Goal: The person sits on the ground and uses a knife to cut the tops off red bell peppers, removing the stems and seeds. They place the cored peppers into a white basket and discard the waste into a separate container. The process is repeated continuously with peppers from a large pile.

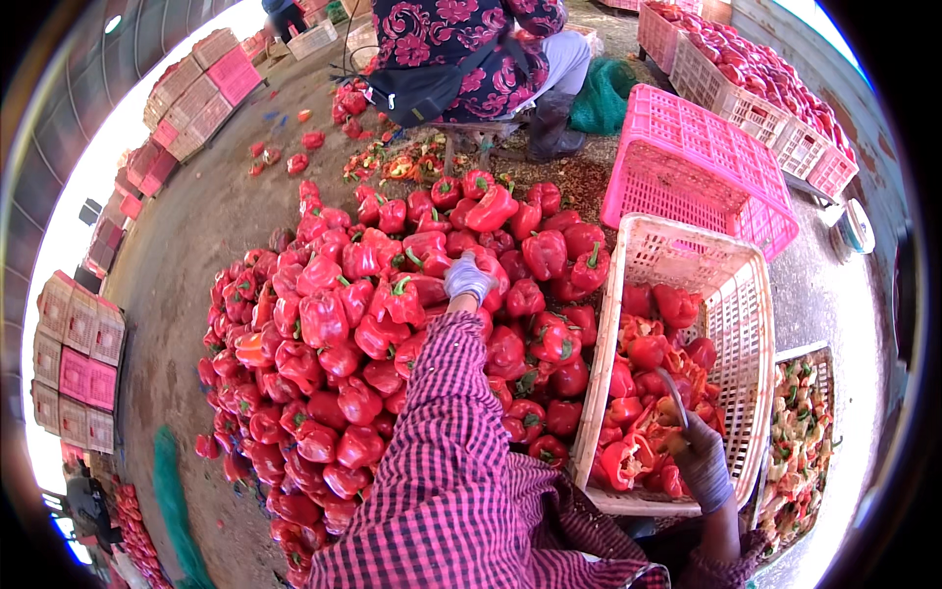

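My left hand (469, 280), in a pale glove, reaches onto a large heap of red bell peppers (324, 320) and touches a pepper near its top; the fingers are partly hidden, so the hold is unclear. My right hand (703, 464), also gloved, is closed around a knife (673, 397) with a curved metal blade pointing up and away. It is over a whitish plastic crate (758, 309) at the right, which holds cut and whole red peppers (629, 456).
A pink crate (706, 162) lies tipped behind the whitish one. A tray of pepper cores (795, 449) stands at the right edge. Ahead sits a person in a flowered top (471, 55), beside a green net sack (603, 96). Stacked crates (81, 361) stand at the left.
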{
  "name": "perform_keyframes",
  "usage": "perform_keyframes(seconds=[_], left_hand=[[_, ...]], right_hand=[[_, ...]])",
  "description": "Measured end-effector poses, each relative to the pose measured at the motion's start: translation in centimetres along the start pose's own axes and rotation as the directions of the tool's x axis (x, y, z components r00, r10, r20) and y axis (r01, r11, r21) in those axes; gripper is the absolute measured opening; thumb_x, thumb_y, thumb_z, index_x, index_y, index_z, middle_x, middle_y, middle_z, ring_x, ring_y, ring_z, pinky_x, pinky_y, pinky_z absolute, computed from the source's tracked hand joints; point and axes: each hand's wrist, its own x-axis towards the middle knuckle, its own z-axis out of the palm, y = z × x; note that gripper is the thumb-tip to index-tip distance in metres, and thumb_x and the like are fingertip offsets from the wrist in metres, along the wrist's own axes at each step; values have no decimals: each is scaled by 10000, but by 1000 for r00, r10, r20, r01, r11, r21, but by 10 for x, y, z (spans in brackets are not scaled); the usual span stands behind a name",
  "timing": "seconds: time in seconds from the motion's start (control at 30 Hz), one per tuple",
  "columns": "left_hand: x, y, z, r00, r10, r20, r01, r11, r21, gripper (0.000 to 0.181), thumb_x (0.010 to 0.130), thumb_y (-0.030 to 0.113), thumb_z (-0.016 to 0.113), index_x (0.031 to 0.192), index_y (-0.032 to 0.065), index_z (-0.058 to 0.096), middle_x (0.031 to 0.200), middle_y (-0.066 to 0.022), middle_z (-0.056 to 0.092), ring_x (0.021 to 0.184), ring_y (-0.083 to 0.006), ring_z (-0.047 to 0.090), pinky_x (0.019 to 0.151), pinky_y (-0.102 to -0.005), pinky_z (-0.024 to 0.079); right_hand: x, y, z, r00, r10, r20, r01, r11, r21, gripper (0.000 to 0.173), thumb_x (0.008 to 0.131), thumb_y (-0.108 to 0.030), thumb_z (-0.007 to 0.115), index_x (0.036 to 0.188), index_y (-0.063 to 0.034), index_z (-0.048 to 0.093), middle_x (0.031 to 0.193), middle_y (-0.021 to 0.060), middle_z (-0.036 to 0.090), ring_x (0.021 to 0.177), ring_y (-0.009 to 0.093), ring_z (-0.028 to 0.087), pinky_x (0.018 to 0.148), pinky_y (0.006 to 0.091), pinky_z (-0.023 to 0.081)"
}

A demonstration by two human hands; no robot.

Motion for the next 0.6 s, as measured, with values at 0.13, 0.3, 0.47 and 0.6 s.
perform_keyframes(seconds=[0.13, 0.3, 0.47, 0.6], left_hand=[[25, -14, -15, 974, 99, -203, -188, 853, -487, 751, 624, 284, 853, 1261, 65, 519, 1120, -141, 640, 914, -290, 660, 537, -375, 572], [-65, 98, -124, 846, 529, -71, -255, 283, -925, 574, 711, 176, 799, 1203, 90, 516, 1031, -39, 610, 904, -180, 643, 494, -278, 577], [-205, 197, -155, 421, 898, -126, -120, -82, -989, 572, 737, 114, 765, 1240, 73, 497, 1143, -56, 597, 1028, -192, 614, 824, -326, 554], [-294, 214, -117, 284, 958, -24, 70, -45, -997, 736, 733, 227, 817, 1346, 62, 444, 1260, -55, 564, 1193, -198, 528, 1036, -360, 419]], right_hand=[[-1, -30, -6, 988, 156, 0, -150, 944, 293, 427, 928, -96, 485, 1342, 10, 481, 1004, 93, 644, 558, 87, 587, 512, 218, 491], [-1, -68, -21, 971, 234, -47, -189, 872, 452, 445, 944, -166, 507, 1327, 53, 451, 904, 93, 700, 440, 75, 542, 384, 193, 415], [-2, -41, -38, 982, -79, -169, 157, 837, 523, 491, 999, -314, 449, 1398, -34, 392, 987, 139, 687, 425, 86, 512, 370, 207, 401], [-12, -38, -53, 994, 106, 6, -65, 561, 825, 555, 958, -565, 378, 1205, -95, 539, 762, 99, 655, 412, 117, 502, 383, 233, 416]])
